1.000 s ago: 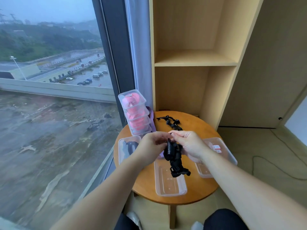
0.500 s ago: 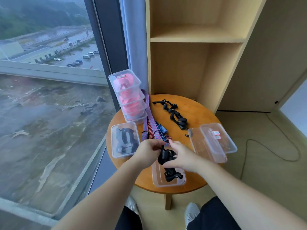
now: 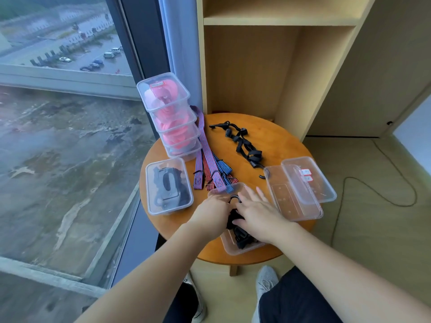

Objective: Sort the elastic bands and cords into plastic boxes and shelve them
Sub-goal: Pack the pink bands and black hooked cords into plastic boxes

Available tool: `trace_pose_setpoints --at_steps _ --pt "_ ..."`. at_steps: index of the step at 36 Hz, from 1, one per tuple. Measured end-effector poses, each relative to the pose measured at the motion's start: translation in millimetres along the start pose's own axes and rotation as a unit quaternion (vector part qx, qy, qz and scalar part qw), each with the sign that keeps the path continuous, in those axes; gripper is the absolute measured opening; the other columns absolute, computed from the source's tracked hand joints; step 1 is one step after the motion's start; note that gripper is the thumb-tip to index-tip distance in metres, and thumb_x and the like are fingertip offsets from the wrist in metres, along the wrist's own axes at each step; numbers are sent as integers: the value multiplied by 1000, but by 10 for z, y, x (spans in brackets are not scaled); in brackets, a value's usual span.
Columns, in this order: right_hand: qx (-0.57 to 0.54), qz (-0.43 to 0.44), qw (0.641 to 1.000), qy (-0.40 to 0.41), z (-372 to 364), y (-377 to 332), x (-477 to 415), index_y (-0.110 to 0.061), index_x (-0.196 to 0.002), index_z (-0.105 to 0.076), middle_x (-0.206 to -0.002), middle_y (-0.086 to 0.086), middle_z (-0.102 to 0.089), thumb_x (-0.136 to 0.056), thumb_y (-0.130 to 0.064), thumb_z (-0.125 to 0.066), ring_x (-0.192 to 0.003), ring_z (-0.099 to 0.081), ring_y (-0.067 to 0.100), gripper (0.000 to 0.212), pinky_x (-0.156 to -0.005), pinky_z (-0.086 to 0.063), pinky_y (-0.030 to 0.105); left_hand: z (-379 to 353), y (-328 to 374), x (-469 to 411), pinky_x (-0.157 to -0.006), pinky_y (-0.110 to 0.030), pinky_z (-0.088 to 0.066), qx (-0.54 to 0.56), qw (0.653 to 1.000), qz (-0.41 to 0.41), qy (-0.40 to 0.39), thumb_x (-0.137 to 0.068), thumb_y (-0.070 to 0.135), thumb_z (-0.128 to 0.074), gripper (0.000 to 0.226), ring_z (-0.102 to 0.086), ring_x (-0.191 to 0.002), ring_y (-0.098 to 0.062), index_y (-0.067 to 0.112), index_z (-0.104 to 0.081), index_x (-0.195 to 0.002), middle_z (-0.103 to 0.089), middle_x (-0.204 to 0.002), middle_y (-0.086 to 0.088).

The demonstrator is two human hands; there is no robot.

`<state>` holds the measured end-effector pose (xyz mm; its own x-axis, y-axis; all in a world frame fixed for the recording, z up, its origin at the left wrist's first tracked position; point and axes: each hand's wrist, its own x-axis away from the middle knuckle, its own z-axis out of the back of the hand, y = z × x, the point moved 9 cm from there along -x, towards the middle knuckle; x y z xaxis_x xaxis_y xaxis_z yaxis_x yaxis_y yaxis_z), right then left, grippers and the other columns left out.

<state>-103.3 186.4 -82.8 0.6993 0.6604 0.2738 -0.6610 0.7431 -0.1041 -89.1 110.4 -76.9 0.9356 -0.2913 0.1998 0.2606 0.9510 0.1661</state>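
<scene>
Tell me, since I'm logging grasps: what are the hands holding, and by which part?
Both the left hand and right hand press a bundled black elastic cord down into the open plastic box, gripping its top; exact finger contact is hidden.

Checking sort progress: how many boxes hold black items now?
2. One lidded box at the table's left edge; one open box at the front edge, left hand and right hand on its black cord. The pink stack may hide more.

Round table (image 3: 275, 141): boxes (image 3: 169, 186), cords (image 3: 242, 143).
</scene>
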Motion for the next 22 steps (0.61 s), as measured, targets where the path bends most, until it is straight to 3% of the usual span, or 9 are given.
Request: trace_pose_setpoints --at_steps 3,7,12,16,22 --pt "33 1 999 -31 -81 23 17 -10 -150 -30 -163 12 -13 -104 -48 -25 -149 14 30 60 -117 15 50 -47 2 36 -116 -38 -20 -50 998 -23 6 -97 22 -43 32 -52 -116 -20 20 -56 -127 -61 -113 4" --pt "68 4 996 -64 -106 19 3 -12 -154 -23 -163 11 -13 -104 -49 -17 -149 17 31 62 -117 16 54 -78 -11 48 -120 -40 -7 -61 998 -18 9 -98 24 -41 46 -44 -130 -19 24 -43 -144 -59 -131 7" --pt "47 16 998 -24 47 44 14 -14 -148 -36 -162 8 -20 -105 -47 -21 -151 6 30 56 -119 11 53 82 -15 131 -114 -33 -11 -10 998 -1 61 -94 19 -43 31 -47 -123 -21 21 -61 -119 -62 -117 4" --pt "29 36 999 2 154 25 57 -15 -144 -42 -161 4 -24 -106 -40 -26 -151 -1 26 49 -121 7 50 126 -69 196 -116 -37 -20 6 998 16 59 -92 14 -44 23 -45 -125 -23 17 -63 -105 -62 -107 3" --pt "-4 54 998 39 286 -26 83 -13 -142 -46 -158 3 -31 -106 -35 -31 -150 -9 21 45 -121 5 42 242 -29 278 -112 -35 -25 34 996 13 85 -88 9 -46 24 -47 -120 -23 16 -63 -104 -63 -110 1"
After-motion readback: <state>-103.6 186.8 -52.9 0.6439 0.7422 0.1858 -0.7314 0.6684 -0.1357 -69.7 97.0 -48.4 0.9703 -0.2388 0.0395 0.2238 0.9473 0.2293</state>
